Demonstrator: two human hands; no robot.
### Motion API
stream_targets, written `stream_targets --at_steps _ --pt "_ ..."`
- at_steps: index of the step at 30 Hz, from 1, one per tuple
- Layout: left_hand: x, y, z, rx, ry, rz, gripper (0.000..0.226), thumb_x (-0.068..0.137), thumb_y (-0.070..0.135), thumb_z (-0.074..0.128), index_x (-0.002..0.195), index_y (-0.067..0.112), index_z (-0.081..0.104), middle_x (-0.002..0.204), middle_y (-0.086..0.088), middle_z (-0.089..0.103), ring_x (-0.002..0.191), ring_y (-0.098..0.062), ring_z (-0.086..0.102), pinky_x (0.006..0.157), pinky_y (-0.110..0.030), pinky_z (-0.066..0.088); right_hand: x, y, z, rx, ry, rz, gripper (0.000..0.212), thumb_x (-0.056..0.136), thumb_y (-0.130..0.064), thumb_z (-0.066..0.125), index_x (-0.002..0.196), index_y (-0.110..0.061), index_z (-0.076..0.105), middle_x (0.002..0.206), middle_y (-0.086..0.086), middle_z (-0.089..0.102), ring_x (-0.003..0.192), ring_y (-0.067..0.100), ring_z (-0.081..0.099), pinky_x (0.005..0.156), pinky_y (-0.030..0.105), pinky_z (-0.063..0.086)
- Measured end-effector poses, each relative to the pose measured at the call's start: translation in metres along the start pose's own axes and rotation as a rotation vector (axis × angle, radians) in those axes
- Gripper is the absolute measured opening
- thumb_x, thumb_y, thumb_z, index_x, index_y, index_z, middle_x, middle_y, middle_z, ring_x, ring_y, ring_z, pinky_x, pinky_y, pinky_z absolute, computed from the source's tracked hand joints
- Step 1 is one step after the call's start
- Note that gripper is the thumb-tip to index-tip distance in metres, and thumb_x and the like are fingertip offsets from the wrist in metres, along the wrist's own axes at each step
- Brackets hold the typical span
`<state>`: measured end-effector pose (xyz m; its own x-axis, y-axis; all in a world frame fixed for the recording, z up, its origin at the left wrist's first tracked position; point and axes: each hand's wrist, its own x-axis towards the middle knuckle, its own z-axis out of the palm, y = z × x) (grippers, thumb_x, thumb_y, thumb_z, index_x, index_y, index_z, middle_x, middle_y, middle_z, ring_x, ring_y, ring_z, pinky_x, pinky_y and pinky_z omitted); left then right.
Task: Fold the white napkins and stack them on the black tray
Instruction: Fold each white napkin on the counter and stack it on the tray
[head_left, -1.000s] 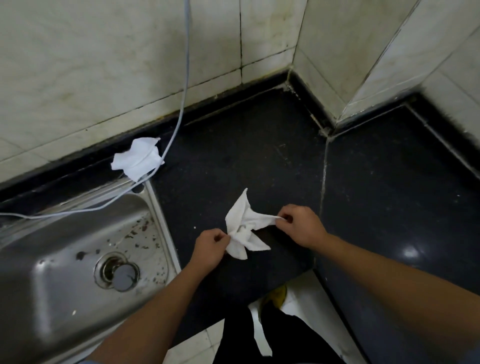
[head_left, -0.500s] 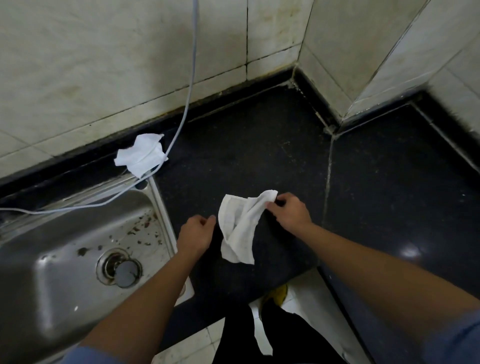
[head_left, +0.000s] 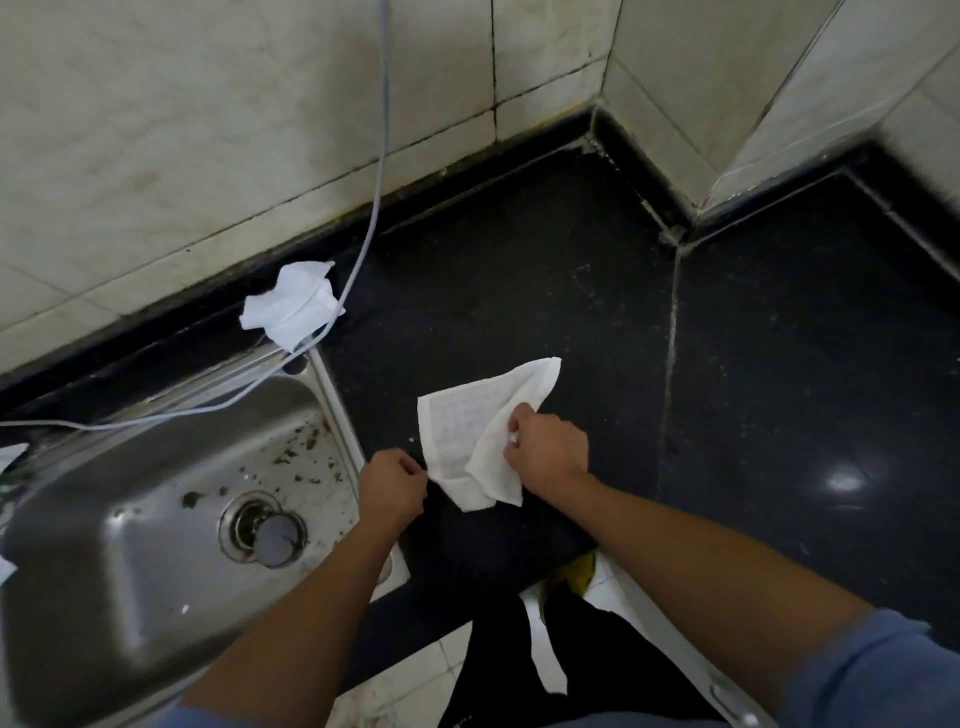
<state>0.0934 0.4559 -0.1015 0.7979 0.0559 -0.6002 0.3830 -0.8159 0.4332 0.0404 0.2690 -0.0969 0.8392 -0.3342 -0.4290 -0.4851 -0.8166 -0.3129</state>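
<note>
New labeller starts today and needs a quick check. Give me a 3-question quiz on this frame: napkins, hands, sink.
1. True or false: the right hand pinches a napkin over the black counter.
2. What lies across the crumpled napkin near the corner of the sink? A) a spoon B) a grey cable C) a sponge
3. Which hand is nearer the sink?

Key: 1 true. 2 B. 3 the left hand.
</note>
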Motion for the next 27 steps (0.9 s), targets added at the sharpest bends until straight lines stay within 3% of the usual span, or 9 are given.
stream_targets --at_steps 2,5,8,12,16,19,22,24,27 --pt "-0.004 -0.003 0.0 -0.016 -0.007 0.009 0.016 0.086 0.007 0.06 0.07 0.009 0.06 0.065 -0.011 0.067 0.05 -0.023 0.063 0.043 -0.028 0.05 -0.001 0.014 -0.011 -0.003 -0.019 -0.009 0.017 0.09 -0.031 0.05 0.104 -0.023 0.054 0.093 -0.001 0.065 0.077 0.019 0.061 0.065 0.03 0.044" --pt "-0.01 0.001 0.007 0.033 0.052 0.131 0.01 0.085 0.015 0.061 0.076 0.015 0.062 0.072 -0.004 0.066 0.065 -0.022 0.065 0.064 -0.038 0.057 -0.005 0.047 -0.03 -0.043 -0.054 -0.038 0.018 0.089 -0.032 0.053 0.105 -0.025 0.057 0.096 -0.003 0.065 0.08 0.016 0.06 0.067 0.028 0.044" --pt "-0.022 0.015 0.02 0.138 0.143 0.412 0.01 0.089 0.019 0.057 0.097 0.018 0.062 0.097 0.0 0.058 0.085 -0.018 0.058 0.072 -0.037 0.053 -0.009 0.067 -0.041 -0.1 -0.132 -0.097 0.021 0.089 -0.031 0.054 0.109 -0.025 0.058 0.1 -0.003 0.065 0.087 0.015 0.06 0.071 0.028 0.047" --pt "-0.026 0.029 0.036 0.436 -0.007 0.756 0.026 0.093 0.025 0.048 0.114 0.019 0.062 0.121 0.001 0.049 0.109 -0.019 0.045 0.084 -0.034 0.045 -0.007 0.082 -0.045 -0.181 -0.172 -0.137 0.021 0.089 -0.028 0.053 0.108 -0.027 0.062 0.102 -0.003 0.063 0.086 0.015 0.058 0.07 0.028 0.046" --pt "-0.019 0.023 0.033 0.71 0.02 0.715 0.026 0.091 0.025 0.046 0.109 0.017 0.062 0.124 -0.004 0.047 0.109 -0.023 0.043 0.089 -0.034 0.04 -0.006 0.098 -0.052 -0.267 -0.022 -0.05 0.023 0.092 -0.025 0.049 0.111 -0.026 0.063 0.109 0.0 0.061 0.091 0.018 0.06 0.073 0.031 0.048" --pt "-0.019 0.018 0.028 0.72 0.095 0.787 0.03 0.085 0.018 0.054 0.114 0.015 0.063 0.128 -0.008 0.05 0.114 -0.027 0.045 0.093 -0.037 0.041 -0.01 0.09 -0.052 -0.21 0.117 -0.198 0.025 0.092 -0.026 0.052 0.113 -0.023 0.064 0.108 -0.001 0.059 0.095 0.017 0.059 0.071 0.029 0.047" --pt "-0.029 0.028 0.034 0.709 -0.022 1.025 0.05 0.079 0.017 0.061 0.129 0.019 0.054 0.136 -0.009 0.048 0.124 -0.032 0.042 0.097 -0.043 0.037 -0.023 0.069 -0.038 -0.201 -0.043 -0.367 0.031 0.091 -0.034 0.053 0.12 -0.025 0.058 0.115 -0.002 0.054 0.105 0.018 0.054 0.079 0.033 0.047" --pt "-0.036 0.033 0.038 0.819 -0.139 0.993 0.049 0.082 0.019 0.058 0.131 0.022 0.049 0.127 -0.005 0.05 0.121 -0.028 0.039 0.097 -0.038 0.033 -0.032 0.068 -0.023 -0.277 -0.168 -0.446 0.031 0.091 -0.032 0.053 0.121 -0.024 0.056 0.118 0.0 0.052 0.108 0.02 0.052 0.08 0.034 0.046" --pt "-0.034 0.023 0.032 0.915 -0.145 0.872 0.025 0.085 0.016 0.053 0.11 0.018 0.059 0.112 -0.004 0.053 0.112 -0.025 0.04 0.092 -0.033 0.033 -0.038 0.091 -0.016 -0.324 -0.199 -0.45 0.024 0.092 -0.027 0.048 0.111 -0.018 0.061 0.113 0.002 0.057 0.106 0.022 0.054 0.078 0.034 0.047"
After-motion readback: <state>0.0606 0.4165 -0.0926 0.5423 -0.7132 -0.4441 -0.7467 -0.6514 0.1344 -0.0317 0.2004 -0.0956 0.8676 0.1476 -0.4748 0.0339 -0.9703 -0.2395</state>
